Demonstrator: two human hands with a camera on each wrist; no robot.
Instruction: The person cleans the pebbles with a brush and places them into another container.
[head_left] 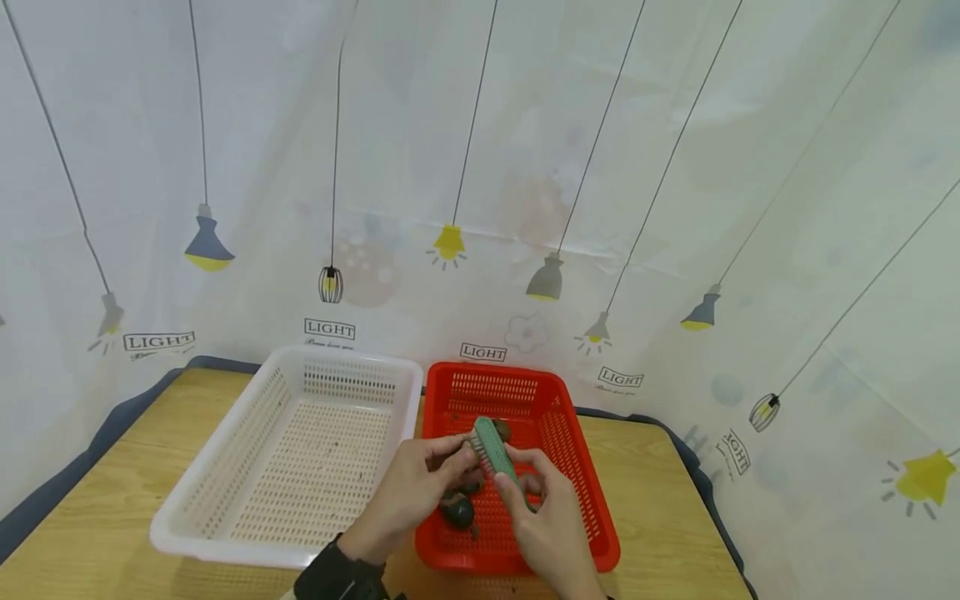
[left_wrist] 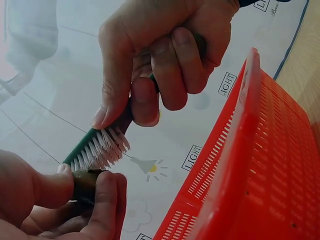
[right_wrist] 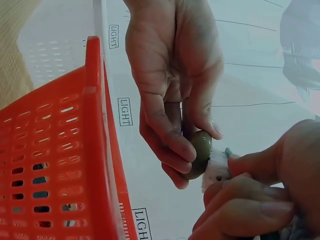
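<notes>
My left hand (head_left: 408, 496) pinches a small, shiny, olive-green rounded thing (right_wrist: 201, 152) between thumb and fingers; the head view hides most of it. In my right hand (head_left: 551, 508) is a green scrubbing brush (head_left: 495, 450), the fingers curled round its handle. Its white bristles (left_wrist: 102, 150) touch the rounded thing in the right wrist view. Both hands are above a red perforated basket (head_left: 480, 561). Inside that basket lie several dark, rounded things (head_left: 456, 510) with brown patches, partly covered by the hands.
A white perforated basket (head_left: 240, 550) with small specks on its bottom stands left of the red one. Both are on a wood-grain table (head_left: 660, 500). Behind it hangs a pale sheet (head_left: 420, 150) printed with lamps. A black band (head_left: 341, 575) circles the left wrist.
</notes>
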